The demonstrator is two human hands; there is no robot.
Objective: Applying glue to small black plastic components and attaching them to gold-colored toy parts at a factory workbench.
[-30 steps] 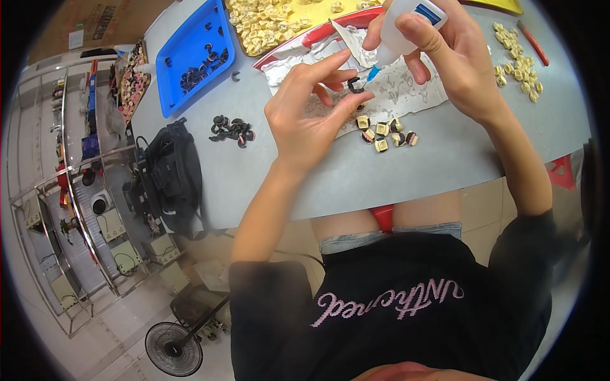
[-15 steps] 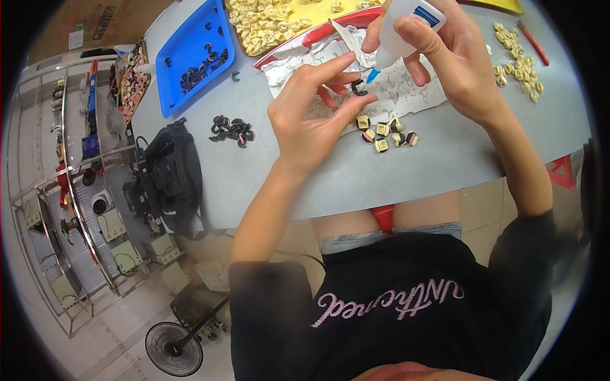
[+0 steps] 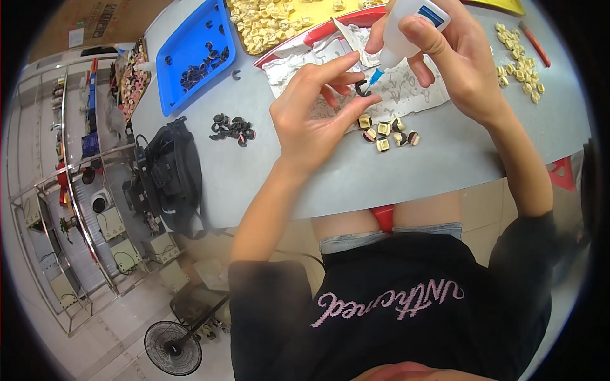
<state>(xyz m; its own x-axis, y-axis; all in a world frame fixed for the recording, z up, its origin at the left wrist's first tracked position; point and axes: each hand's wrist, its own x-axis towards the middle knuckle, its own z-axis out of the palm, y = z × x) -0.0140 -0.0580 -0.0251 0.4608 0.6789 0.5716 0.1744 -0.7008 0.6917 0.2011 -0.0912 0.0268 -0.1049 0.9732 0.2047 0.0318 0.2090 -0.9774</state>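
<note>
Between the thumb and fingers of my left hand (image 3: 316,114) is a small black curved piece (image 3: 362,88), pinched at its ends. My right hand (image 3: 460,63) grips a white squeeze bottle (image 3: 405,39) tipped down to the left. Its blue nozzle tip (image 3: 377,75) sits just right of the black piece, a small gap apart. Below my left thumb, several cream pieces with black parts on them (image 3: 384,129) lie grouped on the table. A stained white paper sheet (image 3: 406,89) is spread under both hands.
A blue tray (image 3: 166,82) of black pieces stands at the far left, with a pile of black pieces (image 3: 232,129) nearer. Cream pieces fill a yellow tray (image 3: 324,11) at the back; more cream pieces (image 3: 522,63) and a red pen-like tool (image 3: 534,44) lie right. A black bag (image 3: 170,171) hangs by the left edge.
The bottle's nozzle has drawn slightly up and right, away from the black piece. My left hand has shifted a little to the right, still pinching the piece.
</note>
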